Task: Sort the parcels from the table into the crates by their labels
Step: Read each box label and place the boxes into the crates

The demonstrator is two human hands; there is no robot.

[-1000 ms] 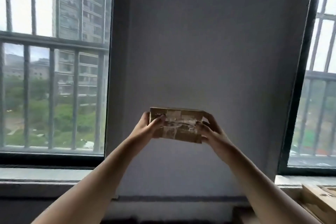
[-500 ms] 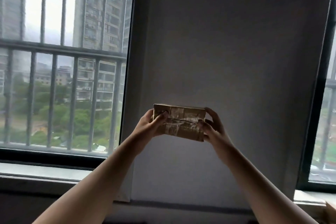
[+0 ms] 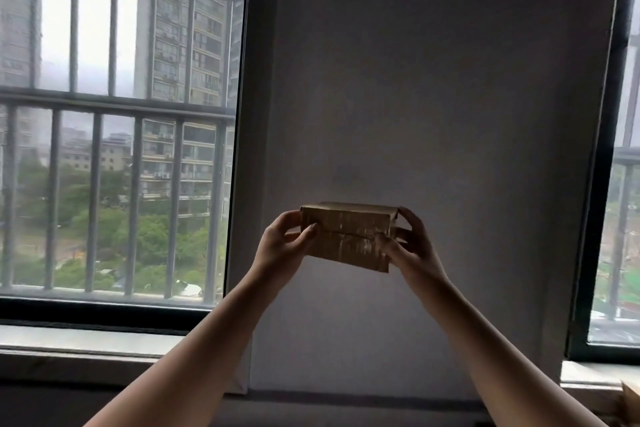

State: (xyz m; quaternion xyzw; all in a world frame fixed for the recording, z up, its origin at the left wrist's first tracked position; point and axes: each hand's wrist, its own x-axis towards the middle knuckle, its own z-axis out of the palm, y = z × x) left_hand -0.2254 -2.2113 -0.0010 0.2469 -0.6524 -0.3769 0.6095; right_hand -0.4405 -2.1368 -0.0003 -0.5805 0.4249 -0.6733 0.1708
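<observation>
Head view: a cardboard parcel (image 3: 346,236) is held up at arm's length before a grey wall (image 3: 433,80), beside a barred window (image 3: 114,149). It is gripped at its 2 ends by the left hand (image 3: 280,248) and the right hand (image 3: 410,248), the fingers (image 3: 407,218) curled round the short sides and the thumbs pressed on the near face. No label can be read on that taped face. The step in hand is judged to be the label check. Next, the label must be found, perhaps by turning the parcel, and the matching crate chosen; no crates or worktop are shown.
</observation>
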